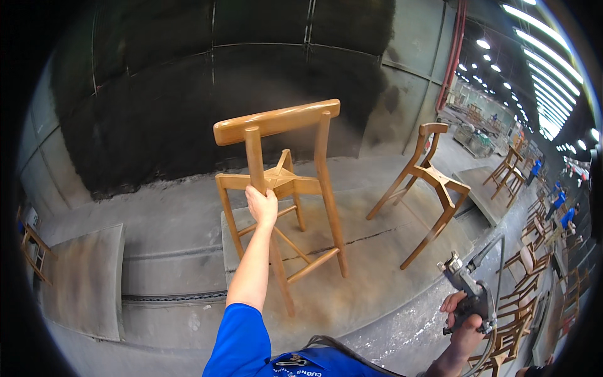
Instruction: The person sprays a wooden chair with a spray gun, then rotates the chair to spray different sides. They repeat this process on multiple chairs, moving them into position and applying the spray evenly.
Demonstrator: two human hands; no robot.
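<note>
A wooden chair frame (276,121) with a glossy top rail stands before me, its seat opening showing bare crossed braces. My left hand (262,205) is wrapped around its left rear post, just below seat height; the palm side is hidden. At the lower right, my right hand (467,335) holds a metal spray gun (480,300) by its grip, apart from the chair. The gun's nozzle end points up and to the left, and a hose runs from it. Faint haze hangs by the chair's back.
A second chair frame (433,179) stands to the right on the same flat platform (377,276). Another platform (81,283) lies left, past a floor chain track (173,297). Behind rises a dark-stained booth wall (251,81). Many chairs (524,283) and several people in blue line the far right.
</note>
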